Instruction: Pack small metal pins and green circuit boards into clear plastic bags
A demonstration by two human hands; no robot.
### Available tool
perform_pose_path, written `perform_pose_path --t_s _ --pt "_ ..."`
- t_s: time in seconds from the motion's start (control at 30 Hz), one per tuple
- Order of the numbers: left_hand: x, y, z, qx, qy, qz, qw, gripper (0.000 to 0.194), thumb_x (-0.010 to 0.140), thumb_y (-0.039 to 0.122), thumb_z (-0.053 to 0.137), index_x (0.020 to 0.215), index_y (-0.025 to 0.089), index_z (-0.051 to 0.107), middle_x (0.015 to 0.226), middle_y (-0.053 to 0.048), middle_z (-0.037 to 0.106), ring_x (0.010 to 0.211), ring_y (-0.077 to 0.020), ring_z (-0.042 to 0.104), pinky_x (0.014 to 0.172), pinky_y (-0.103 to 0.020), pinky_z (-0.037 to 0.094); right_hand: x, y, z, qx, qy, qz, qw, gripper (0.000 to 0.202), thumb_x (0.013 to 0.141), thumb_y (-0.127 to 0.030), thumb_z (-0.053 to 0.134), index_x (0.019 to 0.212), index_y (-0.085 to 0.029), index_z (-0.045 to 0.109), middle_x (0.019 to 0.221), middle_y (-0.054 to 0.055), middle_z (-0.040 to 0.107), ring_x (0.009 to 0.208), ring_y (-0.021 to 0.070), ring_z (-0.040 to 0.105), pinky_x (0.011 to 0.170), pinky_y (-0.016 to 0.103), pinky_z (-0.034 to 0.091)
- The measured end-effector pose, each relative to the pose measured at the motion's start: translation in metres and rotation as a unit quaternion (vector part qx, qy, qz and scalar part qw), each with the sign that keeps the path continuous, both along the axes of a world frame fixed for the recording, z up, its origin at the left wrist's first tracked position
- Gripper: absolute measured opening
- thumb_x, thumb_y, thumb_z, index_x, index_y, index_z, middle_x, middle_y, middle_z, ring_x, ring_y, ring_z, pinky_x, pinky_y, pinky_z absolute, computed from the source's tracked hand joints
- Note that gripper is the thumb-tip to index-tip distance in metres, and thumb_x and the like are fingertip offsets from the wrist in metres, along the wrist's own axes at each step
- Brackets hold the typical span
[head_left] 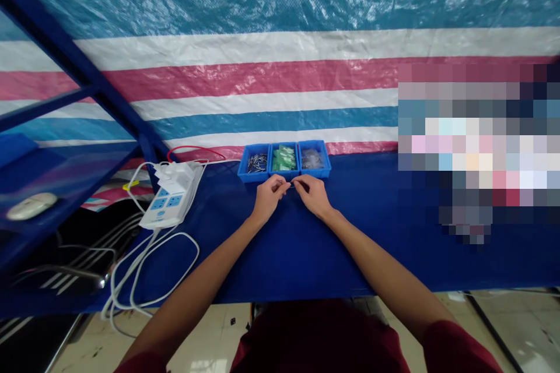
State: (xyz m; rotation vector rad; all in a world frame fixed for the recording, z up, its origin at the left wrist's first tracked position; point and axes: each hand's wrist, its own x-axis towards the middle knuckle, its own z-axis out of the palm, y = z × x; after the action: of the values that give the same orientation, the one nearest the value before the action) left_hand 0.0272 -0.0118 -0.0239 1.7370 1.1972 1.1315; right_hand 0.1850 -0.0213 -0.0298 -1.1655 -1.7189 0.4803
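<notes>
My left hand and my right hand meet over the blue table, fingertips almost touching. Each is closed in a pinch. A thin, pale sliver of something shows between them, too small to name. Just beyond the fingers, three blue bins stand side by side. Small metal pins or screws lie in the left bin. Green-and-white small packets fill the middle one, and clear plastic bags are in the right bin.
On the left, a white power strip with plugged-in adapters trails looped white cables. A white mouse rests on a blue shelf by the metal frame. Striped sheeting hangs behind the table. The right side is pixelated.
</notes>
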Motion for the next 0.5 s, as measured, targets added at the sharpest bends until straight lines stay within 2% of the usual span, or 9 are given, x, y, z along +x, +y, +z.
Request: perform_pose_path --t_s 0.2,0.5 --pt "0.0008 0.0004 -0.0027 -0.014 -0.076 0.034 0.996 0.029 0.079 0.045 0.064 0.078 0.019 0.052 0.053 0.006 0.053 0.043 -0.0064 0.045 0.043 -0.017 0.036 -0.0010 -0.0015 -0.0001 -0.004 -0.024 0.026 0.999 0.025 0.089 -0.032 0.049 0.079 -0.019 0.067 0.075 0.004 0.065 0.069 0.0159 0.057 0.068 0.027 0.043" --pt "0.0003 0.0035 -0.0008 -0.009 -0.101 -0.008 0.995 0.034 0.074 0.043 0.068 0.088 0.013 0.066 0.071 -0.004 0.068 0.057 -0.0127 0.061 0.054 -0.025 0.050 -0.0001 0.0016 -0.0005 -0.011 -0.007 -0.027 1.000 0.027 0.092 -0.033 0.043 0.083 -0.019 0.064 0.080 0.004 0.065 0.073 0.0163 0.058 0.073 0.026 0.044"
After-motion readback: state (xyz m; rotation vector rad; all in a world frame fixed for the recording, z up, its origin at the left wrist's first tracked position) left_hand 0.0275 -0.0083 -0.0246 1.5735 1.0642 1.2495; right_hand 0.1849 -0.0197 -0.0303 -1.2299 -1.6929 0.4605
